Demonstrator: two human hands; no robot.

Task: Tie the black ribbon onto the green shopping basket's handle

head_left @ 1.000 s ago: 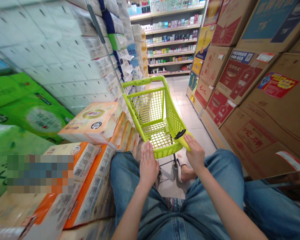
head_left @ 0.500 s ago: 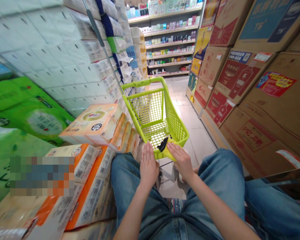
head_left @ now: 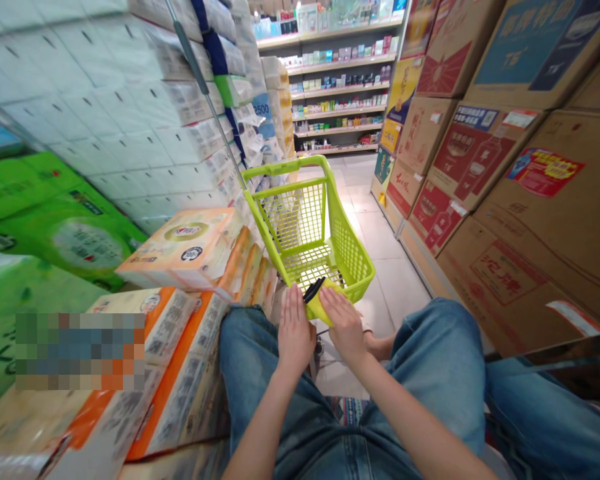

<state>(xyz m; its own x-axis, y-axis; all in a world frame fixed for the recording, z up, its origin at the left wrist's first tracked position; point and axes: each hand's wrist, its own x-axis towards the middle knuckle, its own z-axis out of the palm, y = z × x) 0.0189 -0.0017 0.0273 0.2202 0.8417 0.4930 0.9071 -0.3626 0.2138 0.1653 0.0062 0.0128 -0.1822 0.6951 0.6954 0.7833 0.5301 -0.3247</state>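
Note:
A small lime-green plastic mesh shopping cart stands just ahead of my knees, with its far end pointing down the aisle. My right hand lies over a yellow flap at the cart's near end. A black clip sits on the flap's end. My left hand, fingers together and flat, rests beside the flap, close to the cart's near rim. It holds nothing that I can see. The cart's basket shows no goods inside.
Stacked tissue packs wall the left side, with green packs lower down. Cardboard cartons line the right. A tiled floor runs ahead to shelves of small goods. My denim-covered legs fill the bottom.
My right hand has slid left toward my left hand, and the yellow flap with its black clip has moved left with it. The cart has turned slightly.

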